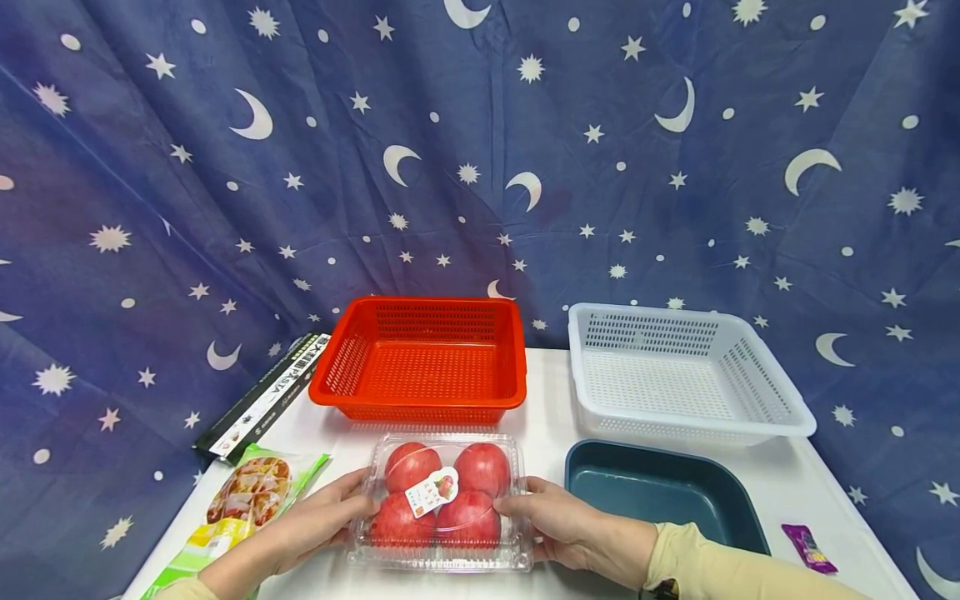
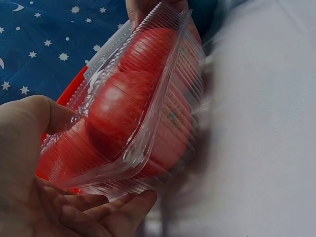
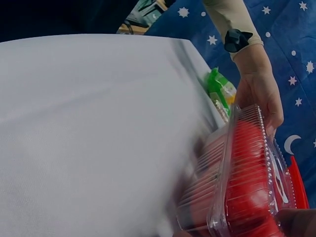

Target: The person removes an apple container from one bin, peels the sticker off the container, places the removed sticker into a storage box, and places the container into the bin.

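Both hands hold a clear plastic clamshell box [image 1: 442, 557] of several large red round fruits [image 1: 482, 468], with a white label [image 1: 432, 492] on its lid. My left hand [image 1: 318, 521] grips the left side. In the left wrist view, its thumb lies on the lid and its fingers [image 2: 123, 210] reach under the box. On the opposite side, my right hand [image 1: 558, 521] grips with the thumb on top; its other fingers are mostly hidden. The right wrist view shows the box [image 3: 237, 182] tilted close over the white table, with the left hand [image 3: 261, 98] at its far end.
Behind the box stands a red basket [image 1: 420, 410], with a white basket [image 1: 690, 423] to its right. A dark teal tub [image 1: 652, 479] sits beside my right hand. A green food bag [image 1: 251, 492] and black pasta box [image 1: 262, 400] lie left, a purple packet [image 1: 808, 547] right.
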Tool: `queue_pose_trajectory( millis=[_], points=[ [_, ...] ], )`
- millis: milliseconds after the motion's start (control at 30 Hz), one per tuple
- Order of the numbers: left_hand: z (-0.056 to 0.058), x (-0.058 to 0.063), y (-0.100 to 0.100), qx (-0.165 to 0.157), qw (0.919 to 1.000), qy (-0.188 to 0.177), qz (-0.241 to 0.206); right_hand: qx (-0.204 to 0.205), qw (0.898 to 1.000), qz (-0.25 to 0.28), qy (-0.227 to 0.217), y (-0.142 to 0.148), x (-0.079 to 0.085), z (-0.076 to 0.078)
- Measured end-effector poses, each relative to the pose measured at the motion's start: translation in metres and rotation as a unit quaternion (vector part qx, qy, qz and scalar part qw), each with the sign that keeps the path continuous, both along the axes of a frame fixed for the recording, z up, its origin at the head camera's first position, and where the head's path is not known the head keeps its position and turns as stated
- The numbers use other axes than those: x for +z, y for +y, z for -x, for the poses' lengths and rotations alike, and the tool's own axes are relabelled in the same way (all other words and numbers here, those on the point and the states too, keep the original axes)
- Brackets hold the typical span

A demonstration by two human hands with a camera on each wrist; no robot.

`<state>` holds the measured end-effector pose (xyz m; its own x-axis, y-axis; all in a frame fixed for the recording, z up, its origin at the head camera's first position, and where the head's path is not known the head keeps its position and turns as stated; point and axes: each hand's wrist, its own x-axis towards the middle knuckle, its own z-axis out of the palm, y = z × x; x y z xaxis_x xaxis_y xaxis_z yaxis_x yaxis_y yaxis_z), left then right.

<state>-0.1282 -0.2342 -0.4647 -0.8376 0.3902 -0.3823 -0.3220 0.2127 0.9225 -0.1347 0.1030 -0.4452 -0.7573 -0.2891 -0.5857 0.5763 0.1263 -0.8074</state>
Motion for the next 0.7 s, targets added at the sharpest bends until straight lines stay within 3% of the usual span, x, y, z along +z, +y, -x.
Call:
queue_pose_trajectory(
  millis=[233, 500, 700],
  points=[
    [-0.005, 0.001, 0.002, 0.026, 0.997, 0.026, 0.068, 0.004, 1.0, 0.001, -0.004, 0.0, 0.001, -0.001],
    [-0.014, 0.002, 0.002, 0.052, 0.9756, 0.142, 0.159, -0.015, 1.0, -0.006, 0.009, 0.003, 0.005, 0.0],
    [-0.019, -0.004, -0.001, 0.038, 0.9651, 0.22, 0.138, -0.024, 0.998, -0.015, 0.059, 0.004, 0.016, 0.003]
  ],
)
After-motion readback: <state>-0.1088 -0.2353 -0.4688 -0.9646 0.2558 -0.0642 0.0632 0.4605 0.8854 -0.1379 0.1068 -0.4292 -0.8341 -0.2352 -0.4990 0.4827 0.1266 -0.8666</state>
